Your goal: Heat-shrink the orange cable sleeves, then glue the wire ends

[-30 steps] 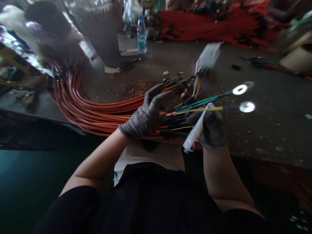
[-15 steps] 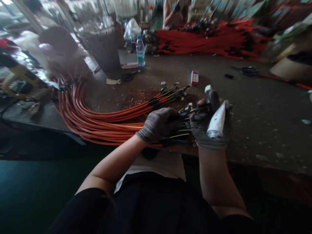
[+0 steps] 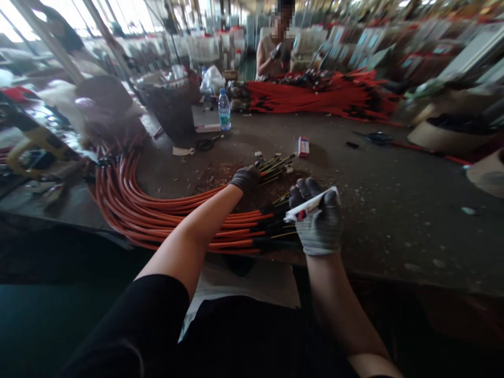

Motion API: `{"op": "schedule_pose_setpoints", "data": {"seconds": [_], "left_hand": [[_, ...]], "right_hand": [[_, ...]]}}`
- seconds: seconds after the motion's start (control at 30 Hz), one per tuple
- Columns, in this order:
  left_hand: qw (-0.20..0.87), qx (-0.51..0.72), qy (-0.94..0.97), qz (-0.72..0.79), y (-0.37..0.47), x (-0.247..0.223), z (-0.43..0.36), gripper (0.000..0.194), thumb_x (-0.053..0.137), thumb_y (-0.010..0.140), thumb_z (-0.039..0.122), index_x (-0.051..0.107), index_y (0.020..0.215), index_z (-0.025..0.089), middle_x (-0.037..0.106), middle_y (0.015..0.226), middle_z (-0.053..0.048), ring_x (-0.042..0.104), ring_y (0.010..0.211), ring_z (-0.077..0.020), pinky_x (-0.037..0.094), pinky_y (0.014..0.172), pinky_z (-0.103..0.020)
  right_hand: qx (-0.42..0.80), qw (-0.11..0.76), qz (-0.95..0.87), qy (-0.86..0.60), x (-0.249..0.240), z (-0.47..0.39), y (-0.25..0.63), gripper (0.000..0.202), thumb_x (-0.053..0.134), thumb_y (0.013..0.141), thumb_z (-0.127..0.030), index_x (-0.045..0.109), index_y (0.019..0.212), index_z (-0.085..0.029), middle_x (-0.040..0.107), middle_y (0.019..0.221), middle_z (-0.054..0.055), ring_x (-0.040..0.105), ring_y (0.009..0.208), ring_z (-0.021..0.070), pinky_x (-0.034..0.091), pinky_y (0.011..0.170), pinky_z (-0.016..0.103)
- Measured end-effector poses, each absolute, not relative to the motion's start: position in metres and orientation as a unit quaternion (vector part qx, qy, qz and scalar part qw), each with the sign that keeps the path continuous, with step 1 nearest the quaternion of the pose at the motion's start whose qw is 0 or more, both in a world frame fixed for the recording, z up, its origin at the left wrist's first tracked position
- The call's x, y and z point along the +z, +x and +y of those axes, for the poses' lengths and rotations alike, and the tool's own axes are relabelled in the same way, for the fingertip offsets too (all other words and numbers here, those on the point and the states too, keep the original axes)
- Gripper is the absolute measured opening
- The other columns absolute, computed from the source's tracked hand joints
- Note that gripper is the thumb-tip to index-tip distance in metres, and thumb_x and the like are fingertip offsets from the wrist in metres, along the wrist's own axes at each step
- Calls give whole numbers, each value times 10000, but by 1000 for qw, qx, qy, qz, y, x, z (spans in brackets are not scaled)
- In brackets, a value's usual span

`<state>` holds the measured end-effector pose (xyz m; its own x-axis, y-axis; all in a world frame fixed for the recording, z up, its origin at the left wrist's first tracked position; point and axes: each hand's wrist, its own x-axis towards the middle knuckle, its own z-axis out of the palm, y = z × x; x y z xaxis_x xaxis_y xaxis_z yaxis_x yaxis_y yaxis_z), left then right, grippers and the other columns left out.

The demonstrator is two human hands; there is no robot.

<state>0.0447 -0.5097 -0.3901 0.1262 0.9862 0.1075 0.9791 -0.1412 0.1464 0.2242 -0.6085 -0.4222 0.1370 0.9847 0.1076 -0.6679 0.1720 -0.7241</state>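
Observation:
A thick bundle of orange cables curves across the table, with black sleeves and thin yellow-green wire ends at its right. My gloved left hand is at the far group of cable ends, its fingers closed around them as far as they show. White connectors sit at some wire tips just right of it. In my gloved right hand is a white tube, lying slantwise across the palm under the thumb. That hand is just right of the nearer cable ends, palm up with fingers curled.
A water bottle, scissors and a small red-white box stand or lie beyond the cables. Farther back are a dark bucket, red cables and a person. More scissors lie at the right.
My left hand has moved away from the near cable ends to the far group. My right hand has turned the tube and drawn slightly left. The view has tilted up.

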Motion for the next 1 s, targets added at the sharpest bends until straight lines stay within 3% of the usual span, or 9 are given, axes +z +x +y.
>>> {"op": "schedule_pose_setpoints", "data": {"seconds": [0.1, 0.2, 0.3, 0.47, 0.63, 0.77, 0.87, 1.0], "left_hand": [[-20, 177, 723, 667, 41, -383, -528, 360, 418, 967, 239, 589, 1252, 101, 590, 1238, -195, 630, 1014, -247, 481, 864, -337], [45, 273, 726, 630, 43, -395, -558, 307, 499, 942, 252, 605, 1204, 133, 666, 1083, -141, 647, 917, -223, 500, 821, -323], [87, 307, 730, 605, 47, -412, -585, 208, 536, 931, 239, 640, 1082, 142, 702, 976, -115, 661, 894, -216, 501, 801, -305], [112, 267, 770, 569, 51, -408, -601, 191, 545, 931, 285, 665, 998, 152, 707, 888, -95, 659, 800, -203, 492, 737, -303], [277, 387, 780, 406, 73, -381, -580, 227, 570, 896, 348, 644, 930, 136, 663, 821, -41, 596, 730, -140, 511, 707, -267], [451, 489, 681, 308, 75, -371, -573, 251, 616, 802, 361, 618, 891, 127, 596, 712, 2, 543, 618, -99, 497, 610, -234], [399, 448, 735, 315, 64, -358, -578, 223, 674, 692, 272, 646, 838, 107, 608, 718, 0, 538, 640, -98, 482, 616, -226], [351, 319, 822, 316, 55, -329, -581, 198, 620, 690, 190, 666, 864, 107, 643, 760, 3, 532, 694, -101, 471, 658, -220]], "right_hand": [[595, 675, -319, -298, -430, -598, 208, 512, 643, 760, -686, 734, 848, -190, 758, 931, 62, 720, 824, 171, 606, 765, 314], [622, 628, -357, -302, -429, -578, 190, 532, 633, 753, -704, 708, 801, -179, 735, 782, 65, 697, 733, 180, 608, 732, 336], [653, 614, -379, -231, -419, -554, 186, 564, 587, 749, -747, 676, 820, -194, 725, 800, 71, 704, 803, 219, 611, 756, 414], [565, 698, -394, -196, -402, -543, 225, 520, 548, 793, -729, 679, 902, -238, 726, 987, 61, 705, 911, 224, 595, 839, 484], [560, 680, -447, -153, -384, -576, 243, 481, 557, 820, -704, 716, 894, -256, 705, 1145, 50, 667, 1118, 252, 544, 970, 534], [503, 701, -442, -247, -385, -597, 242, 495, 579, 811, -708, 742, 891, -248, 754, 956, 40, 729, 856, 214, 617, 803, 436], [464, 706, -458, -275, -390, -606, 240, 469, 563, 824, -702, 753, 875, -276, 751, 795, 26, 714, 661, 210, 627, 669, 412], [423, 723, -479, -263, -386, -619, 233, 406, 545, 878, -643, 761, 853, -300, 744, 768, 32, 720, 686, 229, 630, 668, 411]]}}
